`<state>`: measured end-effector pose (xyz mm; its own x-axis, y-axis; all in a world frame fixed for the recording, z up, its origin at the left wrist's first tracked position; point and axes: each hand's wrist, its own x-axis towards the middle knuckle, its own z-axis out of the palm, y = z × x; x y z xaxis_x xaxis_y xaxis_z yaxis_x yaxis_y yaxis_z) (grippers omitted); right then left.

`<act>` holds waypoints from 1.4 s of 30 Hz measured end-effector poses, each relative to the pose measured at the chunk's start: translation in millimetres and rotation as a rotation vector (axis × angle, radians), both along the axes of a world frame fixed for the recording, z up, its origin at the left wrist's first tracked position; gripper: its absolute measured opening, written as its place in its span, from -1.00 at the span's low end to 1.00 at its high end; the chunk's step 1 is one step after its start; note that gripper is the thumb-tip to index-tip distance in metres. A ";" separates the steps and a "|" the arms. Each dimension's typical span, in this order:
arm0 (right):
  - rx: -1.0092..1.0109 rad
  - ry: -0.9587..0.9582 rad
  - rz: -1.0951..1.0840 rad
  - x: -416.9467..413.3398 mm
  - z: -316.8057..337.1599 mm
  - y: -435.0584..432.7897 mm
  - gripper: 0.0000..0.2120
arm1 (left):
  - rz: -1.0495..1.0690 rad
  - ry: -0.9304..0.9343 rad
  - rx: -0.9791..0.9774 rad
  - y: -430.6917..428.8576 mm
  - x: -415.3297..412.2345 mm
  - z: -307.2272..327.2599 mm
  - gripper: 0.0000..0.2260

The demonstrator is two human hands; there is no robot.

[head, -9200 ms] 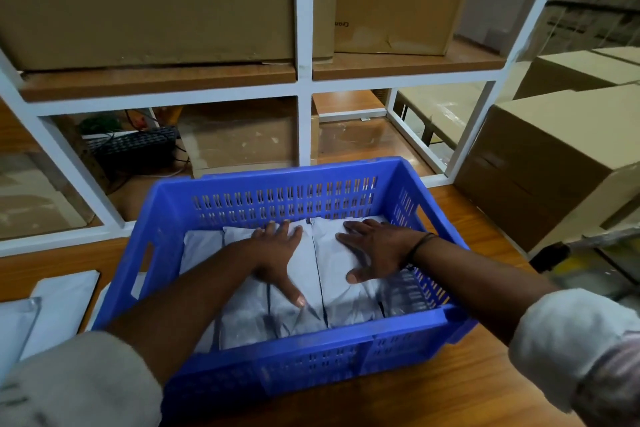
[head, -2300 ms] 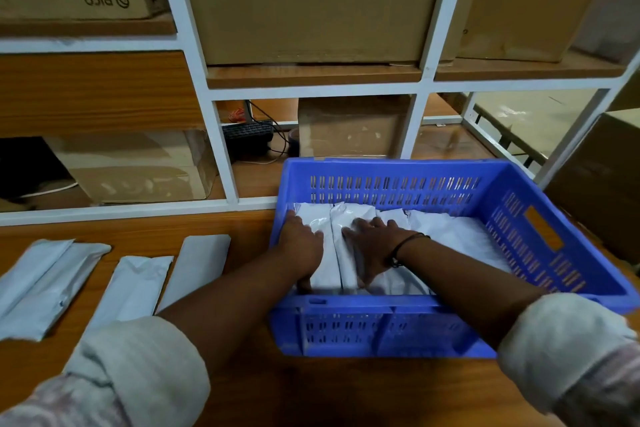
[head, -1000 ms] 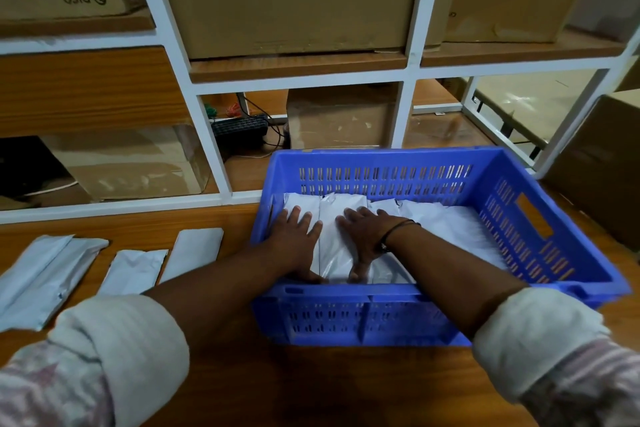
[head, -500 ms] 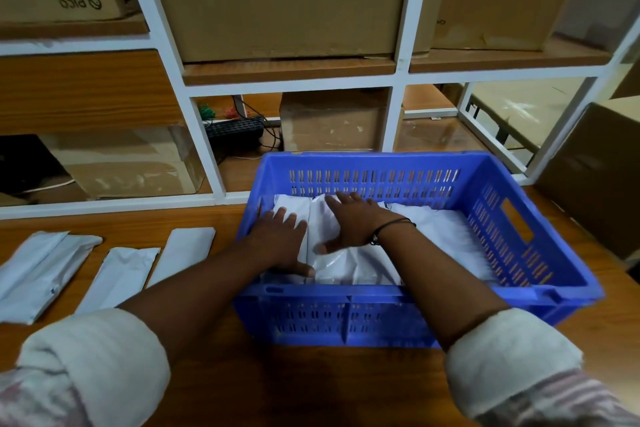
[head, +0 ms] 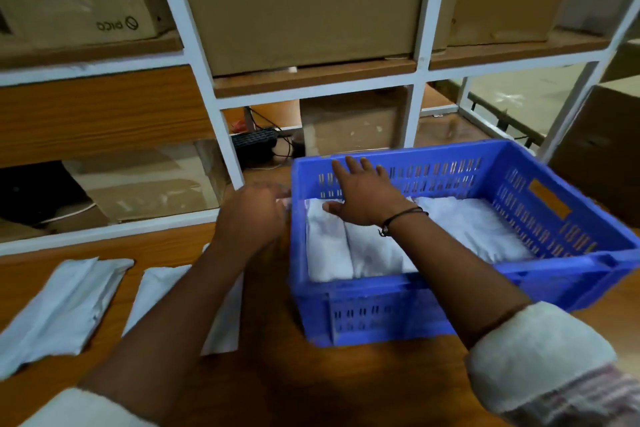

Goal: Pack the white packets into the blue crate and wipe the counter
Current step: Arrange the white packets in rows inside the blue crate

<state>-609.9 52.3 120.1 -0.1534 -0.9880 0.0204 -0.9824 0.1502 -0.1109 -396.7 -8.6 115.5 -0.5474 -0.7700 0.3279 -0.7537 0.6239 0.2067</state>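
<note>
The blue crate [head: 388, 308] stands on the wooden counter [head: 311, 388] right of centre. Several white packets [head: 329, 246] lie flat inside it, side by side. My right hand [head: 363, 191] hovers over the crate's back left part with fingers spread, holding nothing. My left hand [head: 252, 218] is outside the crate, just left of its left wall, and is blurred, so its grip is unclear. Three more white packets [head: 65, 302] lie on the counter at the left, one [head: 225, 322] partly under my left forearm.
A white-framed shelf unit [head: 214, 135] rises right behind the counter, with cardboard boxes [head: 301, 3] on its wooden shelves. Behind its lower opening are a black keyboard [head: 254, 142] and cables. A large brown box [head: 602, 156] stands at the far right.
My left hand has come out of the crate and now sits left of its wall. My right hand has lifted off the packets toward the crate's back. The view has swung left.
</note>
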 end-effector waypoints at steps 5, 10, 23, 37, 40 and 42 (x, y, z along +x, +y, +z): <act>-0.067 -0.039 -0.078 74.0 2.4 -10.5 -0.18 | 0.113 0.004 0.067 -29.1 97.4 -6.8 -0.70; -0.157 -0.138 -0.117 152.6 3.3 -21.7 -0.23 | 0.212 0.001 0.188 -46.1 177.7 -25.7 -0.72; 0.122 -0.218 0.036 288.8 -118.5 -57.1 -0.38 | 0.361 -0.097 0.484 -22.8 259.7 -156.3 -0.18; 0.143 -0.130 -0.047 294.9 -165.7 -2.5 -0.16 | 0.403 -0.144 0.431 2.9 251.4 -174.2 -0.03; 0.173 -0.079 -0.045 298.9 -172.1 -2.2 -0.22 | 0.400 -0.142 0.429 7.1 246.4 -177.1 -0.02; 0.152 -0.079 -0.048 301.0 -172.4 -3.6 -0.32 | 0.413 -0.166 0.399 7.5 245.1 -178.6 -0.06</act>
<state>-308.9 48.6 -52.4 -0.1957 -0.9703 -0.1422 -0.9629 0.2176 -0.1598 -151.6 -1.1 -63.0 -0.1954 -0.9761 -0.0948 -0.9598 0.1705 0.2230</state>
